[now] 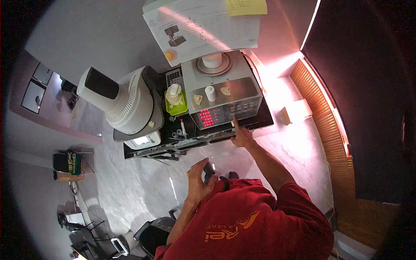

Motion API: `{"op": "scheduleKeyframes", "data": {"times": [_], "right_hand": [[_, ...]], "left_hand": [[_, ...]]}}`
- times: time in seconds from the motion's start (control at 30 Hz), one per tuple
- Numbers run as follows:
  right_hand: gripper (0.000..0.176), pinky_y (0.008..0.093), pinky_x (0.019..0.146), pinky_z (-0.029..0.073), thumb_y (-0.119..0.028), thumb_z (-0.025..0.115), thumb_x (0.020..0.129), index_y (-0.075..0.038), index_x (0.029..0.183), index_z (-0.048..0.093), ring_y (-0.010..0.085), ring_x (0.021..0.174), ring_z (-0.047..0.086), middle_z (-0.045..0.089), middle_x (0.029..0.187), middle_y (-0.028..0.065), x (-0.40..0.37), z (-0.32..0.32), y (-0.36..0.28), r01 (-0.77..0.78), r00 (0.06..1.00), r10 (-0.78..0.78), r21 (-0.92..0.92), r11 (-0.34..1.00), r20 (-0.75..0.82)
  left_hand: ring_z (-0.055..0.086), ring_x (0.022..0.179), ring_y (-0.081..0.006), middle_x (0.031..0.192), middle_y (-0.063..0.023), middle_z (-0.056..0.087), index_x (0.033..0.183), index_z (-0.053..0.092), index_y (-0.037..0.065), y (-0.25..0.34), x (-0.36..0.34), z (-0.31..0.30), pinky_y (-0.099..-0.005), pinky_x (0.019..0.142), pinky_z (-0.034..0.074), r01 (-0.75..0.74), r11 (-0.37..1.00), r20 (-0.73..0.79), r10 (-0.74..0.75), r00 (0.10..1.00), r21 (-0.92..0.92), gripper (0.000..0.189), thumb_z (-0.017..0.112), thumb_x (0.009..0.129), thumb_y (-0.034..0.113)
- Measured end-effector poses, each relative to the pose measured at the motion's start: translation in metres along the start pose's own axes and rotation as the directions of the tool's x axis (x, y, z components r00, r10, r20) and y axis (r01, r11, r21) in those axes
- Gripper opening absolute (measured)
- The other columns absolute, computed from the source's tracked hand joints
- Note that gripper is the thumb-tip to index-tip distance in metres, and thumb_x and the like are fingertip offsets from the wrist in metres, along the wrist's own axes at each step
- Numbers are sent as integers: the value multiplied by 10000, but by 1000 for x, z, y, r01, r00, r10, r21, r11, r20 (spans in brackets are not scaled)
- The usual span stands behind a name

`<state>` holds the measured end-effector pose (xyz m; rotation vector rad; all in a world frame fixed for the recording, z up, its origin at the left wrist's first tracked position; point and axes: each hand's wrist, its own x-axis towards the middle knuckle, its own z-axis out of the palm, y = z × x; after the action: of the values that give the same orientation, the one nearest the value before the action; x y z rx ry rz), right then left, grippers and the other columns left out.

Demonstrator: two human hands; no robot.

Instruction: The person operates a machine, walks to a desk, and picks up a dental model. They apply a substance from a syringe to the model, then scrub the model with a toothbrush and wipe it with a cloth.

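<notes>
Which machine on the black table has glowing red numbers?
The boxy grey machine on the right, where the right hand points. Its front shows red numbers; the rounded white machine has a pale screen.

Grey marbled floor point(143, 190) washed at right by pinkish-white light point(299, 130); brown slatted panelling point(320, 112) set alongside; plain grey wall point(117, 39) seen behind.

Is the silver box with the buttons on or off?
The silver box is on: red digits glow on its front panel, where the right hand points.
</notes>
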<state>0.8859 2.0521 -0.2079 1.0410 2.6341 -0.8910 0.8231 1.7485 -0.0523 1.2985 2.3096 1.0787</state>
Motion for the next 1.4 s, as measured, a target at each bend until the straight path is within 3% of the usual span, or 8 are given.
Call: {"op": "scheduleKeyframes", "data": {"times": [0.2,0.3,0.6,0.8,0.9,1.0,1.2,1.4], "right_hand": [[1303,578,989,531,-271,774,809,-149,1618,-240,519,1070,676,659,1154,399,7,8,-8,-38,999,36,-50,998,-37],[1316,578,1050,488,-228,767,790,-54,1594,-261,530,1091,666,654,1195,390,4,12,-17,-5,995,-1,-71,997,-96],[1331,576,1154,409,-276,817,795,-184,1631,-215,591,1404,390,339,1502,467,-10,29,-7,72,992,-84,-133,988,-89],[1320,552,1164,410,-298,814,794,-138,1633,-192,566,1450,343,310,1535,448,-5,41,5,60,992,-73,-116,991,-103],[1265,525,1165,418,-290,793,790,-91,1644,-120,512,1459,368,309,1574,392,-3,39,12,38,997,-46,-124,992,-64],[1138,503,1153,439,-269,770,778,-48,1648,69,450,1454,408,325,1599,332,-6,37,15,18,998,-22,-82,997,-59],[874,489,1139,458,-230,744,771,0,1537,391,419,1436,444,337,1617,274,-1,44,34,-45,998,48,-68,997,43],[819,466,1190,411,-193,694,804,10,1536,389,395,1508,349,297,1649,251,-5,43,33,9,1000,-10,-87,996,-16]], "left_hand": [[596,1256,-363,1344,-171,647,1406,586,74,-6,0,5,-492,1077,420,-15,1000,-18,15,1000,-3,663,843,821,250],[598,1252,-358,1339,-168,651,1414,578,69,-4,2,7,-491,1081,416,-24,1000,7,24,1000,13,673,840,822,252],[593,1257,-348,1343,-159,650,1428,555,54,-5,-5,6,-489,1091,397,10,1000,12,-10,1000,22,668,820,842,233],[585,1204,-340,1283,-147,644,1434,537,50,-9,-4,11,-482,1053,376,-41,999,-44,41,998,-2,688,815,817,171],[582,1195,-344,1257,-141,642,1436,532,51,-6,-3,10,-483,1037,384,-15,1000,-19,15,1000,2,687,811,819,167],[581,1253,-347,1324,-162,645,1430,551,40,-6,-2,8,-477,1098,374,28,999,14,-27,1000,-42,676,824,839,223],[572,1205,-350,1251,-145,642,1429,546,72,-4,-3,13,-490,1027,387,9,1000,-11,-9,1000,-27,682,821,811,164],[573,1210,-353,1287,-150,643,1422,551,66,-2,-4,16,-490,1039,380,-17,999,-33,16,999,-40,683,830,808,170]]}}
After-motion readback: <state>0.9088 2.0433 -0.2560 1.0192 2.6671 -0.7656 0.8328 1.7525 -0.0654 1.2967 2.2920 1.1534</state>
